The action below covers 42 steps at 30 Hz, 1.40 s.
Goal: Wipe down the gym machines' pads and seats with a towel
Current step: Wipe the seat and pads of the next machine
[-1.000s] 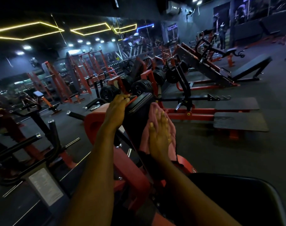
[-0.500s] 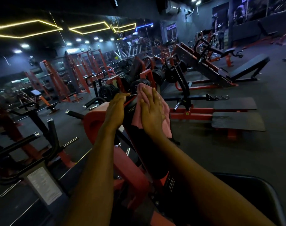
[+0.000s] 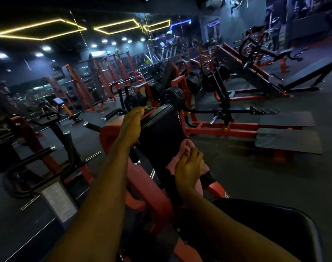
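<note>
the right hand [image 3: 188, 168] has its grip bunched round a pink cloth towel [image 3: 186, 145], low on the black upright vinyl pad [image 3: 161, 133]; the left hand [image 3: 132, 121] has its grip hooked over the pad's top edge.

1. Two hands: the left hand [image 3: 132, 122] and the right hand [image 3: 188, 167].
2. One pink towel [image 3: 184, 146].
3. One upright black pad [image 3: 161, 133] on the red machine directly ahead.
4. One black seat [image 3: 275, 224] at the bottom right.
5. Three yellow hexagon lights [image 3: 61, 20] in a row on the ceiling.
6. One blue light strip [image 3: 180, 22] beyond them.
7. Two flat black platforms on the floor at right: the farther platform [image 3: 286, 119] and the nearer platform [image 3: 288, 141].
8. One white label [image 3: 59, 201] on the machine at lower left.
9. One standing person [image 3: 275, 33] far back at right.
10. Weight plates [image 3: 171, 97] and round ceiling spots [image 3: 46, 47]: several of each, too dim and blurred to count.
</note>
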{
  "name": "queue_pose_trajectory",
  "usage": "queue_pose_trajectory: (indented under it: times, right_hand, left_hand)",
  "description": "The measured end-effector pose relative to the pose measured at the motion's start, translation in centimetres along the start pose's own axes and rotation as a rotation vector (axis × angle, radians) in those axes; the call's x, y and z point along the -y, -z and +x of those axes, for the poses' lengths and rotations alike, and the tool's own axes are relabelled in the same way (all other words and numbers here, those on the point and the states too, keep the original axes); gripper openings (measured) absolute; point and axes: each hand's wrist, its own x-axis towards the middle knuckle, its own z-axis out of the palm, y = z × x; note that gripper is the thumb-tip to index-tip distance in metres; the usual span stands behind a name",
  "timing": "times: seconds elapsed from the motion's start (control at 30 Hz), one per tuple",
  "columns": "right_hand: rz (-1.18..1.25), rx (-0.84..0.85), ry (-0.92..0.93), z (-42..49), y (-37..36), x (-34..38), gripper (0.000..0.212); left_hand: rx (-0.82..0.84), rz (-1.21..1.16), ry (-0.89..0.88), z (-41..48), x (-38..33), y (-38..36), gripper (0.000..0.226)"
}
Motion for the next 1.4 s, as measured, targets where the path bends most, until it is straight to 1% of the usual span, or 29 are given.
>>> queue_pose_trajectory:
  times: [0.07,0.13,0.2,0.23,0.27,0.33,0.37,0.4,0.5,0.57,0.6,0.73,0.8,0.83,0.93,0.97,1.0,1.03,1.07,1.1,1.13,1.17,1.2,1.23,1.27,1.3,1.33,1.37,1.4]
  right_hand:
    - [0.142,-0.003,0.126,0.2,-0.4,3.4,0.031]
    - [0.220,0.004,0.283,1.2,-0.8,7.7,0.033]
    - [0.129,0.077,0.417,2.3,-0.8,10.9,0.039]
    - [0.040,0.135,0.433,2.8,-0.7,11.8,0.043]
    - [-0.031,0.192,0.409,3.5,-0.8,11.8,0.047]
    - [-0.034,0.270,0.256,3.6,-0.9,10.5,0.057]
    - [-0.013,0.275,0.180,3.1,-1.0,9.6,0.061]
    - [-0.006,0.255,0.142,2.5,-1.1,8.5,0.062]
    - [-0.088,0.156,0.215,-1.3,-0.4,4.6,0.071]
    - [-0.136,0.158,0.258,-2.8,0.0,2.7,0.073]
    - [-0.141,0.158,0.250,-2.4,-0.3,2.0,0.073]
    - [-0.070,0.158,0.040,2.9,-1.7,1.6,0.075]
    - [-0.060,0.183,-0.093,4.8,-1.3,1.5,0.070]
    - [-0.066,0.192,-0.101,4.7,-1.2,1.2,0.065]
    - [-0.173,0.096,0.147,1.6,-1.3,0.1,0.069]
    - [-0.198,0.055,0.190,0.0,-1.5,-0.5,0.068]
    - [-0.210,0.031,0.170,-1.6,-1.9,-1.6,0.066]
    - [-0.202,0.019,0.098,-3.0,-2.0,-1.9,0.067]
    - [-0.185,0.006,0.039,-3.2,-2.4,-2.9,0.069]
    - [-0.229,0.019,0.006,-3.0,-2.3,-3.0,0.070]
    - [-0.286,0.039,0.009,-2.4,-2.3,-3.4,0.071]
    - [-0.350,0.038,0.039,-1.2,-2.3,-3.7,0.080]
    - [-0.347,0.056,0.083,0.1,-2.2,-3.4,0.088]
    - [-0.305,0.111,0.064,0.7,-1.7,-2.7,0.085]
    - [-0.212,0.143,0.022,1.3,-1.1,-1.9,0.073]
    - [-0.174,0.131,-0.022,1.7,-0.5,-1.7,0.062]
    - [-0.230,0.121,-0.013,1.7,-0.2,-1.9,0.060]
    - [-0.283,0.131,0.014,1.6,-0.4,-2.8,0.063]
    - [-0.412,0.107,0.098,1.0,-1.0,-3.9,0.070]
  left_hand:
    - [0.007,-0.014,0.012,-0.2,-0.1,0.1,0.057]
    - [0.040,-0.042,0.038,-0.2,-0.2,0.3,0.055]
    - [0.078,-0.089,0.080,0.0,0.1,0.4,0.053]
    - [0.083,-0.101,0.090,0.1,0.2,0.4,0.052]
    - [0.077,-0.104,0.098,0.3,0.6,0.4,0.052]
    - [0.056,-0.093,0.113,0.2,0.7,0.4,0.051]
    - [0.042,-0.089,0.108,0.0,0.4,0.2,0.049]
    - [0.023,-0.092,0.099,0.0,0.0,0.1,0.046]
    - [-0.014,-0.114,0.047,-0.5,-0.9,-0.4,0.043]
    - [-0.035,-0.100,0.026,-0.6,-0.8,-0.5,0.048]
    - [-0.044,-0.093,0.026,-0.6,-0.6,-0.5,0.050]
    - [-0.036,0.058,-0.029,0.0,0.4,-0.3,0.055]
    - [-0.044,0.041,-0.036,-0.1,0.3,-0.4,0.057]
    - [-0.060,0.024,-0.046,-0.1,0.4,-0.5,0.057]
    - [-0.092,-0.012,-0.054,-0.2,0.3,-0.9,0.054]
    - [-0.109,-0.031,-0.046,-0.2,0.4,-0.9,0.055]
    - [-0.124,-0.045,-0.039,-0.1,0.5,-0.9,0.056]
    - [-0.132,-0.046,-0.041,-0.1,0.4,-0.9,0.056]
    - [-0.142,-0.040,-0.048,-0.1,0.3,-1.0,0.057]
    - [-0.149,-0.025,-0.068,0.0,0.4,-1.1,0.057]
    - [-0.153,-0.004,-0.091,-0.1,0.4,-1.2,0.057]
    - [-0.153,0.019,-0.106,-0.1,0.5,-1.2,0.057]
    - [-0.156,0.041,-0.108,-0.2,0.4,-1.3,0.055]
    - [-0.156,0.062,-0.098,-0.2,0.5,-1.2,0.053]
    - [-0.156,0.074,-0.088,-0.1,0.5,-1.2,0.049]
    - [-0.151,0.078,-0.087,-0.2,0.4,-1.3,0.046]
    - [-0.147,0.085,-0.087,-0.4,0.3,-1.4,0.043]
    - [-0.144,0.090,-0.087,-0.5,0.2,-1.4,0.044]
    - [-0.148,0.095,-0.097,-0.6,0.2,-1.3,0.047]
